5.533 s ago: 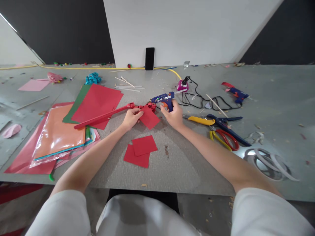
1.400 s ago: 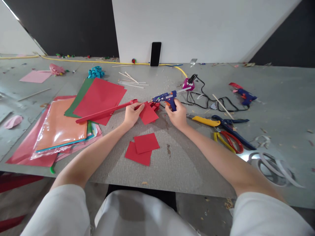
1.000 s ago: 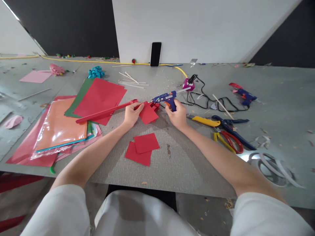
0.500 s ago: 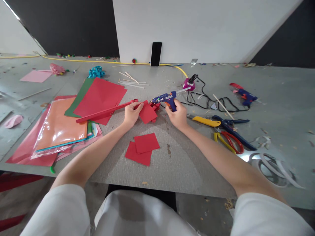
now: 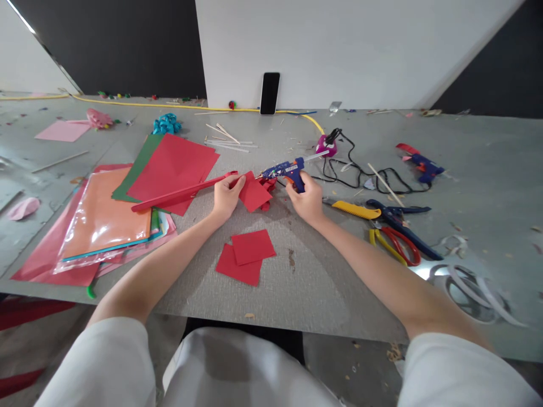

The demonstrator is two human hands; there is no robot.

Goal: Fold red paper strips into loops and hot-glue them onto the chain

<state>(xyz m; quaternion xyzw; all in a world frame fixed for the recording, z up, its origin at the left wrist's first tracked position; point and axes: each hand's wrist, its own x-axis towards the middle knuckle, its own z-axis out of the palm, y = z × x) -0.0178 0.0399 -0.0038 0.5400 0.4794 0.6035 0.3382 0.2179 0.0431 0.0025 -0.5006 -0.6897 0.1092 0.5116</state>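
Note:
My left hand (image 5: 228,195) is closed on a red paper square (image 5: 254,195), pinched between thumb and fingers. A long red paper-wrapped stick (image 5: 178,193) runs through the same hand, out to the left. Red folded paper (image 5: 267,186) shows behind the square, partly hidden. My right hand (image 5: 306,198) grips a blue hot glue gun (image 5: 282,169) by its handle, a clear glue stick poking from its back. The gun's nozzle is at the square's upper edge; whether it touches cannot be made out. Two loose red squares (image 5: 253,247) overlap on the table (image 5: 297,294) nearer me.
Coloured paper sheets (image 5: 169,164) and a plastic-bagged orange pack (image 5: 106,212) lie left. At right are a yellow utility knife (image 5: 355,209), blue-handled pliers (image 5: 403,229), scissors (image 5: 401,246), another glue gun (image 5: 426,168) and clear tape rings (image 5: 470,288). A phone (image 5: 270,93) leans against the wall.
The red square has tilted slightly in my left hand, which has shifted a little. The glue gun stays almost in the same place.

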